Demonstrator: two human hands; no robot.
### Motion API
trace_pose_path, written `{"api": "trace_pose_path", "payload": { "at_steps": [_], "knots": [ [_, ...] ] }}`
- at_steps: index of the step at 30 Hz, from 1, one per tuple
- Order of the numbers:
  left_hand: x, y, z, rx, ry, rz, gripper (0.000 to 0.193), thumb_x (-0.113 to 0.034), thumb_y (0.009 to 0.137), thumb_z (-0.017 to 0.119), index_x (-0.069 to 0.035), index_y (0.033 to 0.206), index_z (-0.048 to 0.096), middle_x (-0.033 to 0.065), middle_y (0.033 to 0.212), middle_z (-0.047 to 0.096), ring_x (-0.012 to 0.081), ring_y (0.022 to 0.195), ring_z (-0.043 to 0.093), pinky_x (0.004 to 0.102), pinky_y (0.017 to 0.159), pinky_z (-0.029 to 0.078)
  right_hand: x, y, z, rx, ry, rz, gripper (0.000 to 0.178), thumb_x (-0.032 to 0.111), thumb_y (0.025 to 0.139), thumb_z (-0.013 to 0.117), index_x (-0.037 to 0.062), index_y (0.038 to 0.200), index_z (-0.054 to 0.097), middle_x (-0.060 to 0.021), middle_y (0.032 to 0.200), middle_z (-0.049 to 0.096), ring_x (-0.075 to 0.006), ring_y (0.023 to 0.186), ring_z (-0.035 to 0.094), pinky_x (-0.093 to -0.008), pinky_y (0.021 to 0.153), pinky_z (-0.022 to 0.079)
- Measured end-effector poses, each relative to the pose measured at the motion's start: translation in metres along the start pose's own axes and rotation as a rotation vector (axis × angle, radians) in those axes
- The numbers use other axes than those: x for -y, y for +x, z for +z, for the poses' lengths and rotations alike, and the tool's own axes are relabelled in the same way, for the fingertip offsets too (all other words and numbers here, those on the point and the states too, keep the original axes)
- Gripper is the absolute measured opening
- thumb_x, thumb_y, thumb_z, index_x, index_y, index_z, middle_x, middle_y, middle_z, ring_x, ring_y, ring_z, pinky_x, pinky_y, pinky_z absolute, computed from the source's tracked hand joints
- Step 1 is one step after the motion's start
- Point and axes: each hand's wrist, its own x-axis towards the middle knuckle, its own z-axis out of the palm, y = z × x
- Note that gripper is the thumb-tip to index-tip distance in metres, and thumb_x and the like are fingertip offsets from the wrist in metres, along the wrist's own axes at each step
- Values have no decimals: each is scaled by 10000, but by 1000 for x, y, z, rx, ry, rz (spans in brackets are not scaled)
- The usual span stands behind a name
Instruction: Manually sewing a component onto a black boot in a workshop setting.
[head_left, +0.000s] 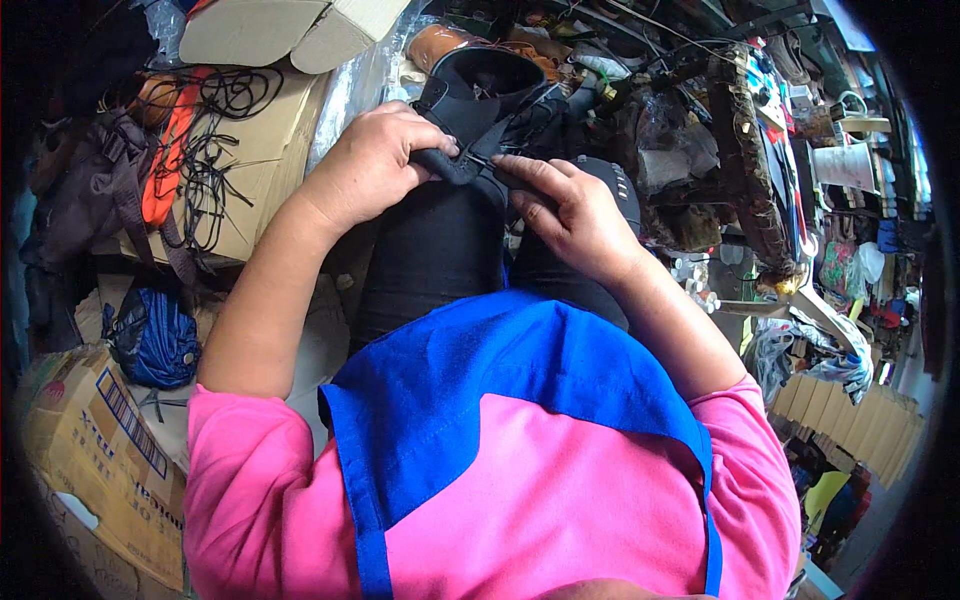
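A black boot [455, 112] rests at my knees, its wide top opening facing away from me. My left hand [375, 160] is closed on its near edge, thumb and fingers pinching the black material. Close to it, my right hand [570, 205] is closed, with its index finger stretched toward the same spot. Something thin and dark shows under the right fingers, too small and dark to name. Beside the right hand is a black piece with a row of metal eyelets [618, 185], partly hidden by that hand.
On the left, black cords [215, 150] lie over flat cardboard [285, 150] next to an orange strip [170, 160]. A blue bag [155, 335] and a printed carton [100, 450] stand lower left. Clutter surrounds a dark worn post [745, 160] on the right.
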Motion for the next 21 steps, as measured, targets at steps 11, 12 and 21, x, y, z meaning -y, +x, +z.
{"api": "trace_pose_path", "payload": {
  "at_steps": [11, 12, 21],
  "knots": [
    [-8, -9, 5, -64, 211, 165, 311, 91, 591, 607, -53, 860, 669, 74, 945, 684, 268, 919, 593, 375, 846, 463, 40, 26, -20, 333, -456, 115, 314, 198, 831, 537, 157, 1124, 642, -163, 830, 669, -369, 780, 651, -447, 710, 531],
    [-10, -8, 6, -62, 260, 205, 308, 91, 593, 598, -59, 851, 669, 69, 935, 681, 266, 910, 590, 381, 831, 457, 50, 38, -25, 406, -475, 149, 301, 165, 801, 533, 133, 1062, 679, -171, 875, 680, -332, 829, 667, -432, 723, 534],
    [-59, -9, 1, 118, 594, -23, 225, -29, 755, 570, -16, 976, 613, 119, 1023, 641, 285, 1008, 596, 393, 848, 458, 24, 70, -24, 626, -419, 48, 360, 204, 811, 536, 92, 1139, 634, -198, 951, 661, -352, 912, 633, -441, 831, 493]
  ]
}}
